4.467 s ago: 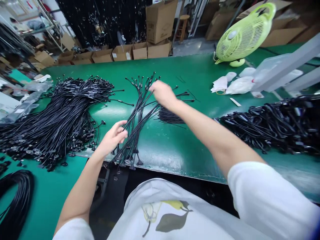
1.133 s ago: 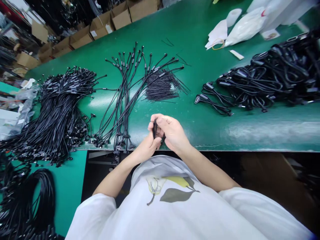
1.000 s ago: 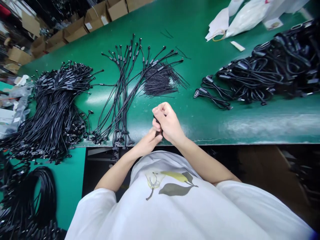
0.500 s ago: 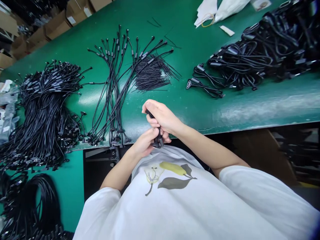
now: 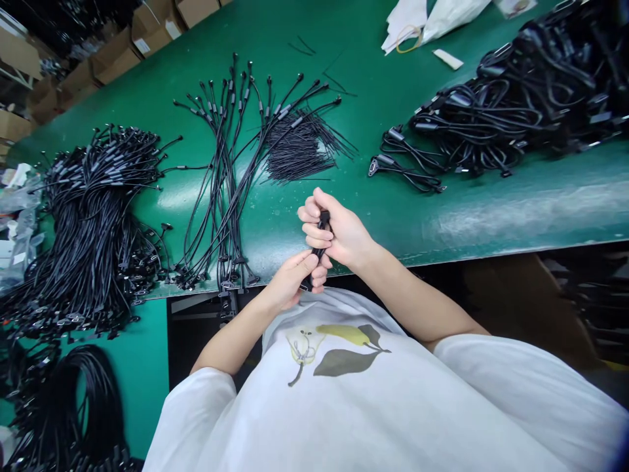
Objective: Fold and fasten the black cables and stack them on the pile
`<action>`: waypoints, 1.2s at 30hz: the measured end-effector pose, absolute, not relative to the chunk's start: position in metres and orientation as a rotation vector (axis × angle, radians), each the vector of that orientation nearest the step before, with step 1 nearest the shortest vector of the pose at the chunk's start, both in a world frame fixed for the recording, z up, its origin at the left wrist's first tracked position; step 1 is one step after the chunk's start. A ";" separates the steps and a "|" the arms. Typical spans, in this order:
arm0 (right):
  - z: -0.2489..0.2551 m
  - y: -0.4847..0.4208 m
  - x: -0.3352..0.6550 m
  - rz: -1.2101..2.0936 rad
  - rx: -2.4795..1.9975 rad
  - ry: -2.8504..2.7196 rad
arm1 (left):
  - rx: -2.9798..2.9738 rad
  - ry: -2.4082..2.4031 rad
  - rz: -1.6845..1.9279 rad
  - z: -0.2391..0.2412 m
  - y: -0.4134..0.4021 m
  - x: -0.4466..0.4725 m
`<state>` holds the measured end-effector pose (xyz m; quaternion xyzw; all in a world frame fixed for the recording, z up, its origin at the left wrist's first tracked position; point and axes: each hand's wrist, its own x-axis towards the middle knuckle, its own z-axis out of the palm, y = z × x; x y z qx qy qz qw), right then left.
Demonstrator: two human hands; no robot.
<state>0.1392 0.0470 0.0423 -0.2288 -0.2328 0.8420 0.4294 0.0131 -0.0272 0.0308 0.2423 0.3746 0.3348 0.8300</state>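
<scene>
A folded black cable [image 5: 323,223] is held between my two hands at the table's near edge, close to the shirt. My right hand [image 5: 344,233] has its fingers wrapped round the upper part of the bundle. Lower down, my left hand [image 5: 293,278] pinches the other end, where a dark connector partly shows. The fingers cover much of the cable. Beyond my hands lies a pile of thin black ties [image 5: 297,151]. Several straight black cables [image 5: 230,190] with grey sleeves are spread just left of it.
A thick heap of straight cables [image 5: 93,223] covers the left, with coiled cables [image 5: 95,400] below it. Folded, bundled cables [image 5: 486,118] pile up on the right of the green table [image 5: 363,131]. White bags [image 5: 449,19] and cardboard boxes [image 5: 113,56] are at the back.
My right hand has moved slightly right and turned, and its fingers are now curled round the cable bundle. My left hand keeps its pinch on the lower end.
</scene>
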 end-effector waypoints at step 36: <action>0.037 0.128 0.299 -0.220 -1.906 -1.934 | 0.469 1.096 0.982 0.005 -0.026 0.004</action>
